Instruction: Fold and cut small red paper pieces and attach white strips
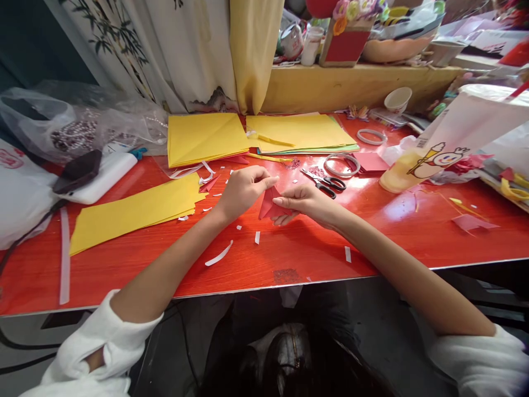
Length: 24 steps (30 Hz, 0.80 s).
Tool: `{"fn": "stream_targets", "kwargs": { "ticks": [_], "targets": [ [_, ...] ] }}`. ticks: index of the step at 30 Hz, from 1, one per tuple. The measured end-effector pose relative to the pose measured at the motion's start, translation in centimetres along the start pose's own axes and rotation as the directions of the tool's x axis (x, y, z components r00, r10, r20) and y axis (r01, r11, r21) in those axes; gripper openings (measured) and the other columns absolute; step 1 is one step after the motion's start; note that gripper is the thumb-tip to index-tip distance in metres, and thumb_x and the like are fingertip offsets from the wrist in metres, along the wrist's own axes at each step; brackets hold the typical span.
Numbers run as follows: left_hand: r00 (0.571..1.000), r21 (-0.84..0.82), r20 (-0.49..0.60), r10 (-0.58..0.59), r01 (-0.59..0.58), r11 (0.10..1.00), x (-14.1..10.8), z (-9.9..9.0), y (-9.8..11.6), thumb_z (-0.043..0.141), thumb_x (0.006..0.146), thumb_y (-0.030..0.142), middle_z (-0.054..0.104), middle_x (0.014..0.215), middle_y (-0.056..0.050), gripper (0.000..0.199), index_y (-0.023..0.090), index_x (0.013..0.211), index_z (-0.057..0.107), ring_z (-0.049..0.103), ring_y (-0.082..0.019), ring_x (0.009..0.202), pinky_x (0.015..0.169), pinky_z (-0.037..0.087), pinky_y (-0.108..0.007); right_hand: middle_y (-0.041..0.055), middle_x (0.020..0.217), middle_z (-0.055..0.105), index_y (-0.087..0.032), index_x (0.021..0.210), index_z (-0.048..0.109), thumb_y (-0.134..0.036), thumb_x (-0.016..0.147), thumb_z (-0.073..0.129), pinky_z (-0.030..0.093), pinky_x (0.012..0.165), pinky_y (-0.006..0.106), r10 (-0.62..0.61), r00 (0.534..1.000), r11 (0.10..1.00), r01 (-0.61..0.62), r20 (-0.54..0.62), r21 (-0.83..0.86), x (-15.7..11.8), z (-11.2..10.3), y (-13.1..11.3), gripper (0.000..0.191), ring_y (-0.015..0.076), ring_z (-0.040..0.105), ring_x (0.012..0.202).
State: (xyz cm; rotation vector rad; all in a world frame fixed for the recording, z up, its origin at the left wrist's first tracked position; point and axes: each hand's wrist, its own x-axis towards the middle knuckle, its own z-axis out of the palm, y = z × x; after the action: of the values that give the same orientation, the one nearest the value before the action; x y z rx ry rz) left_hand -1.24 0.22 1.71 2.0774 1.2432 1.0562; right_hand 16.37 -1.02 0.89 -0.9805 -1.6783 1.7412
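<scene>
Just above the table, a red folded paper (266, 206) with pointed corners is between my hands. My right hand (305, 202) grips it from the right, thumb on top and fingers curled beneath. My left hand (244, 191) is closed in a pinch at the paper's upper tip; its other fingers are curled and partly hidden. Behind my right hand lie scissors (328, 182) with black handles, blades slightly apart. Small white paper scraps (257, 237) are scattered around my hands on the red table (248, 270).
Yellow paper stacks (206, 140) lie at the back, and cut yellow sheets (136, 212) at left. Rolls of tape (342, 165) sit behind the scissors. A tall drink cup (438, 149) stands at right. A phone (78, 172) rests on a white box beside plastic bags (22, 193).
</scene>
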Motion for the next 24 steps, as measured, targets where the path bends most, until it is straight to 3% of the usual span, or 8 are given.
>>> {"fn": "stream_targets", "kwargs": {
  "ticks": [7, 10, 12, 16, 24],
  "targets": [
    [1.0, -0.011, -0.007, 0.011, -0.011, 1.0, 0.2, -0.51, 0.0, 0.054, 0.08, 0.039, 0.046, 0.058, 0.002, 0.029, 0.015, 0.063, 0.052, 0.039, -0.009, 0.057, 0.055, 0.031, -0.023, 0.0026, 0.082, 0.068, -0.014, 0.088, 0.064, -0.029, 0.077, 0.065, 0.05, 0.089, 0.037, -0.081, 0.99, 0.989, 0.065, 0.118, 0.13, -0.28, -0.33, 0.06, 0.019, 0.0165, 0.067, 0.085],
    [1.0, 0.012, 0.023, 0.016, -0.016, 1.0, 0.17, -0.49, -0.06, 0.054, 0.08, 0.038, 0.049, 0.059, 0.002, 0.028, 0.015, 0.064, 0.054, 0.04, -0.009, 0.058, 0.056, 0.031, -0.023, 0.0033, 0.092, 0.068, -0.017, 0.103, 0.063, -0.028, 0.075, 0.067, 0.048, 0.09, 0.033, -0.035, 0.986, 0.998, 0.025, 0.162, 0.058, -0.52, -0.45, -0.28, 0.031, 0.0152, 0.064, 0.092],
    [0.997, 0.007, 0.06, 0.04, -0.04, 0.999, 0.11, -0.38, -0.06, 0.054, 0.081, 0.036, 0.052, 0.062, 0.001, 0.026, 0.015, 0.066, 0.056, 0.042, -0.01, 0.06, 0.058, 0.032, -0.023, 0.0048, 0.095, 0.067, -0.017, 0.108, 0.062, -0.034, 0.078, 0.062, 0.048, 0.088, 0.031, -0.033, 0.994, 0.999, 0.035, 0.106, -0.018, -0.54, -0.46, -0.45, 0.034, 0.0146, 0.062, 0.092],
    [0.981, -0.071, 0.161, 0.104, -0.093, 0.993, -0.08, 0.05, -0.12, 0.052, 0.082, 0.032, 0.055, 0.067, -0.001, 0.023, 0.015, 0.068, 0.058, 0.046, -0.011, 0.065, 0.06, 0.034, -0.023, 0.0064, 0.088, 0.068, -0.014, 0.097, 0.066, -0.045, 0.081, 0.055, 0.051, 0.081, 0.032, -0.061, 0.997, 0.993, 0.057, -0.037, -0.105, -0.36, -0.39, -0.35, 0.037, 0.0145, 0.063, 0.083],
    [0.975, -0.167, 0.203, 0.09, -0.056, 0.984, -0.32, 0.44, -0.33, 0.05, 0.082, 0.031, 0.046, 0.063, 0.002, 0.025, 0.015, 0.064, 0.054, 0.041, -0.01, 0.061, 0.058, 0.033, -0.023, 0.0024, 0.072, 0.065, -0.014, 0.077, 0.065, -0.041, 0.077, 0.061, 0.055, 0.07, 0.03, -0.064, 0.997, 0.985, 0.057, -0.037, -0.161, -0.41, -0.25, -0.38, 0.027, 0.0124, 0.063, 0.069]
  ]
}}
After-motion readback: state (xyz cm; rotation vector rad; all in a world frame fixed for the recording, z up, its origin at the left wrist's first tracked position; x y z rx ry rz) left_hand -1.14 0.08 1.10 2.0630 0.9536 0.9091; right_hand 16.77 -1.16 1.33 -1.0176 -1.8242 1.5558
